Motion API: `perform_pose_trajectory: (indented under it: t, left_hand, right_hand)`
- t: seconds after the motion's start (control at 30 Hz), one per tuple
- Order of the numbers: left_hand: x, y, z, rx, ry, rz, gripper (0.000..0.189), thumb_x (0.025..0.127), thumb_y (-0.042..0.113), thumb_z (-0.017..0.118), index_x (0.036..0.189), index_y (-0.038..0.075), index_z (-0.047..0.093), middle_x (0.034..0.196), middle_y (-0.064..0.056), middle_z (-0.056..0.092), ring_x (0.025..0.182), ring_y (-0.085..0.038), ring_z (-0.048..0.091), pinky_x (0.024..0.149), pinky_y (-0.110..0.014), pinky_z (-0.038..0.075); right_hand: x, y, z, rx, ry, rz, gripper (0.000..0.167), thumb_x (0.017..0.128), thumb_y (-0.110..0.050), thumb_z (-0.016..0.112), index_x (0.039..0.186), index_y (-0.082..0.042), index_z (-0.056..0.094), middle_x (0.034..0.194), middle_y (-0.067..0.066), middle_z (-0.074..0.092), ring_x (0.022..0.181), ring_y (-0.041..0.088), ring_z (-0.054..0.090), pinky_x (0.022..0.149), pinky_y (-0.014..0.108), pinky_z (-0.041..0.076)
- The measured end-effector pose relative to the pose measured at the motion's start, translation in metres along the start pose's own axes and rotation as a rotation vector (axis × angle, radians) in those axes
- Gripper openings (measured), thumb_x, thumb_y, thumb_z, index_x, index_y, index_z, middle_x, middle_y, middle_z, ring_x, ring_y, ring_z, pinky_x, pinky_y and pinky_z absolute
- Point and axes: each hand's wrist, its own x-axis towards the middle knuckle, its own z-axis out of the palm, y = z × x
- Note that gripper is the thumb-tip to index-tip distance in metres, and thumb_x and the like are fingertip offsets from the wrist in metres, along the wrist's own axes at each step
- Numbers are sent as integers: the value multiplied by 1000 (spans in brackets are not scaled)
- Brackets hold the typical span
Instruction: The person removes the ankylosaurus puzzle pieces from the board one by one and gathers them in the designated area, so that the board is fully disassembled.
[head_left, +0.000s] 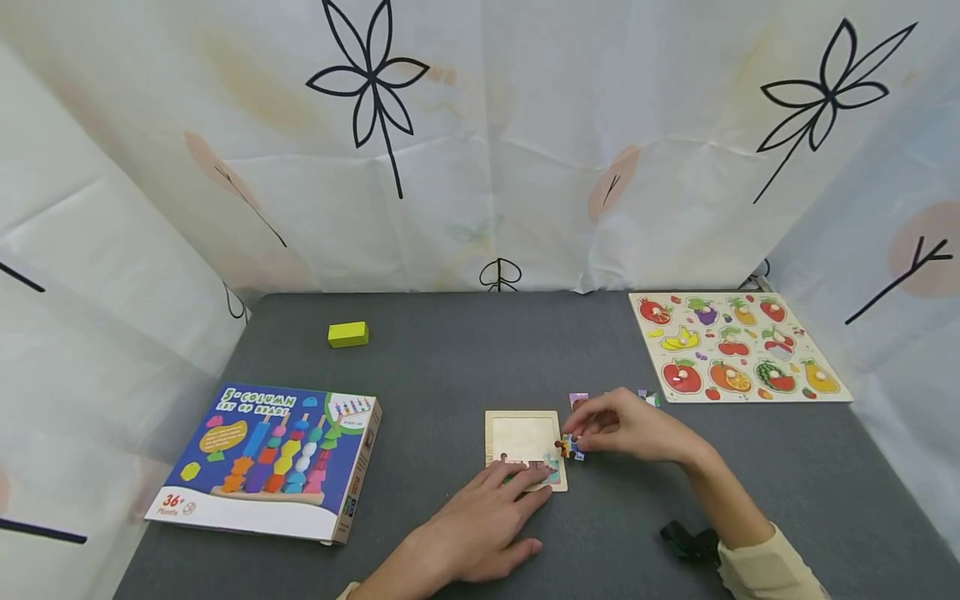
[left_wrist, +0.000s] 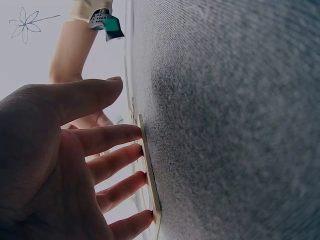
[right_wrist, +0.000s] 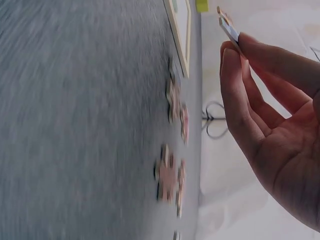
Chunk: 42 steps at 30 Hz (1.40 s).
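Note:
A small wooden jigsaw tray point(head_left: 522, 414) lies on the grey table, with some pieces fitted along its near side. The left hand point(head_left: 491, 518) rests on that near part, and its fingers are extended. In the left wrist view, the fingertips point(left_wrist: 134, 132) touch the tray's edge point(left_wrist: 151, 177). Just beyond the tray's right side, the right hand point(head_left: 633, 427) pinches a colourful jigsaw piece point(head_left: 570, 448) between thumb and fingers. That piece point(right_wrist: 230, 31) is raised off the table in the right wrist view. Loose jigsaw pieces point(right_wrist: 166, 175) lie below the right hand, which partly hides them in the head view.
A bead-set box point(head_left: 262, 458) lies at the left, and a yellow-green block point(head_left: 348, 335) sits behind it. At the back right is a fruit puzzle board point(head_left: 742, 348). A dark strapped object point(head_left: 688, 542) is by the right forearm. Printed curtains point(head_left: 525, 167) enclose the table.

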Motion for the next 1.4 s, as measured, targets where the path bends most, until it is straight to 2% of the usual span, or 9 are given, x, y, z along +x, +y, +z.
perform_pose_trajectory:
  t: [0.3,0.47,0.67,0.93,1.2,1.4]
  left_hand:
    - [1,0,0,-10,-14,-8,57,107,51,64,154,20,59,168,4,48,150,-20,48,129,-41,41]
    - [1,-1,0,-14,-27,-7,57,107,51,62,155,20,59,169,4,47,151,-20,47,129,-41,40]
    - [2,-1,0,-17,-20,-4,57,107,51,63,155,19,59,170,3,47,151,-20,47,130,-41,40]
    - [1,0,1,-32,-33,-12,58,107,51,63,156,20,58,170,4,46,152,-20,47,130,-42,40]
    - [1,0,0,-38,-26,-11,58,107,50,63,156,20,58,170,4,47,151,-20,47,130,-42,40]
    - [1,0,0,-49,-35,-15,57,107,50,63,156,20,58,170,5,47,151,-20,47,130,-43,40]
  right_hand:
    - [-25,8,-21,-2,24,7,23,100,-8,77,121,1,77,112,20,79,87,13,76,80,24,63]
    - [-39,11,-29,-14,47,34,23,100,-9,77,121,0,77,114,19,79,92,6,75,82,23,63]
    - [-53,15,-40,-37,74,34,21,101,-9,76,121,-2,78,110,15,80,89,7,75,77,24,62]
    - [-71,30,-56,-43,98,79,23,103,-6,72,124,3,76,113,14,81,91,3,74,79,22,62]
    - [-79,43,-65,-75,101,144,25,103,-5,71,125,6,75,114,10,81,90,-1,70,78,21,61]
    - [-78,49,-65,-99,95,172,24,104,-3,69,123,7,76,115,16,80,90,-4,68,76,20,60]
